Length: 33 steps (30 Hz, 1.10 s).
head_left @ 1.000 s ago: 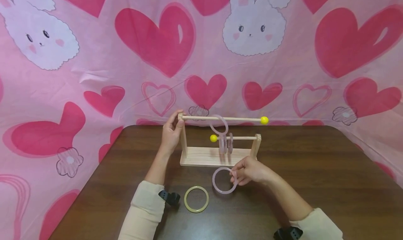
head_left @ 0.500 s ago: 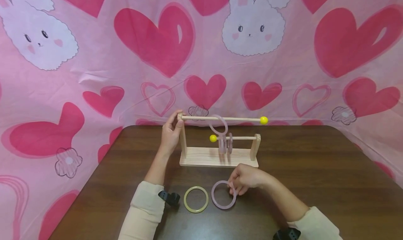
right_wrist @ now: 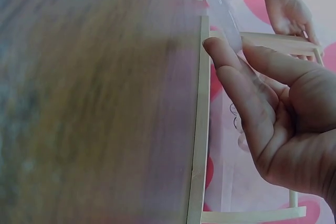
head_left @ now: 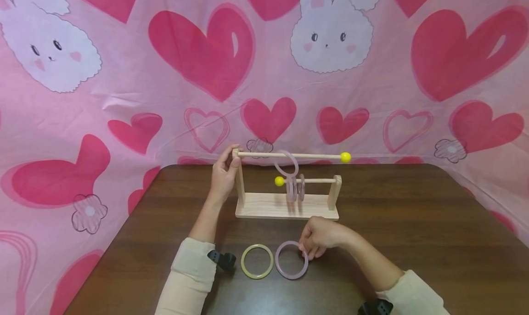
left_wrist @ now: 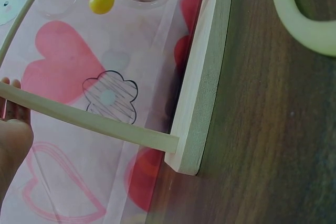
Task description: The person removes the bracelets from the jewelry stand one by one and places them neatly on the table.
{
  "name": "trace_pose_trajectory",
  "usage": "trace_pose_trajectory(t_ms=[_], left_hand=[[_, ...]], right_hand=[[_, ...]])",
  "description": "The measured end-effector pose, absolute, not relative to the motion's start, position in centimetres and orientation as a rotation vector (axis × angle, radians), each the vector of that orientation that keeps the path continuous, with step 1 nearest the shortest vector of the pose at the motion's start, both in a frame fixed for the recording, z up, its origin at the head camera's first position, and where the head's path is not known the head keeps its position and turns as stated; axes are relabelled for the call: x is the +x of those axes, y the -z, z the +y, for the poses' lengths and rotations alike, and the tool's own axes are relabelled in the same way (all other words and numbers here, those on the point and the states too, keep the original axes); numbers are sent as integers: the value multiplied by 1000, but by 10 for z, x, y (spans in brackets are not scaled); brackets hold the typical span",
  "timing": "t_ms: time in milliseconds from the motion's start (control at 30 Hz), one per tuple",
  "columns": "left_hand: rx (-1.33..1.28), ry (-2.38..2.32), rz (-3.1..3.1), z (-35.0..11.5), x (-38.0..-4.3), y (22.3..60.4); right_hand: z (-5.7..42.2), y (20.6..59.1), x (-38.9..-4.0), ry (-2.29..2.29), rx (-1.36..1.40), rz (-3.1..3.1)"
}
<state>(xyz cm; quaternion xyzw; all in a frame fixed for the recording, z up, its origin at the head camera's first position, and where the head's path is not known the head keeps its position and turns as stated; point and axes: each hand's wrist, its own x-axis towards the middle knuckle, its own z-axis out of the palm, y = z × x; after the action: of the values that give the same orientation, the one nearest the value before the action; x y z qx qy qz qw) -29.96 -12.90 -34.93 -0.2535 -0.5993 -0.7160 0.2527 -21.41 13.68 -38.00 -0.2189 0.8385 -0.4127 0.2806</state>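
Observation:
My left hand [head_left: 223, 179] grips the top of the tall left post of a wooden bangle stand [head_left: 264, 205]. With thumb and fingers, my right hand [head_left: 324, 238] pinches the right side of a lilac bangle [head_left: 291, 276], which lies low over the table. Just left of it is a pale green bangle [head_left: 257, 276] on the wood. From the stand's upper rod [head_left: 314, 156] hangs one lilac bangle [head_left: 295, 165]. Several pinkish bangles [head_left: 291, 191] hang on the shorter lower rod. Both rods end in yellow balls, the upper one [head_left: 345, 157] pointing right and the lower one [head_left: 279, 181] left.
A dark brown wooden table [head_left: 413, 232] carries everything. Behind it hangs a pink cloth [head_left: 264, 81] printed with hearts and rabbits. Black straps with small devices sit at the left wrist [head_left: 222, 260] and right wrist [head_left: 375, 307].
My right hand has brought the lilac bangle down and toward me, from in front of the stand's base to beside the pale green bangle. My left hand stays on the post.

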Motion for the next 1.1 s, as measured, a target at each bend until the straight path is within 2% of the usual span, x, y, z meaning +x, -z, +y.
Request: trace_pose_trajectory(t_ms=[1100], left_hand=[[-712,1922,-1636,-130,-300,350]], right_hand=[[137,368,-221,1182,-581,2408]])
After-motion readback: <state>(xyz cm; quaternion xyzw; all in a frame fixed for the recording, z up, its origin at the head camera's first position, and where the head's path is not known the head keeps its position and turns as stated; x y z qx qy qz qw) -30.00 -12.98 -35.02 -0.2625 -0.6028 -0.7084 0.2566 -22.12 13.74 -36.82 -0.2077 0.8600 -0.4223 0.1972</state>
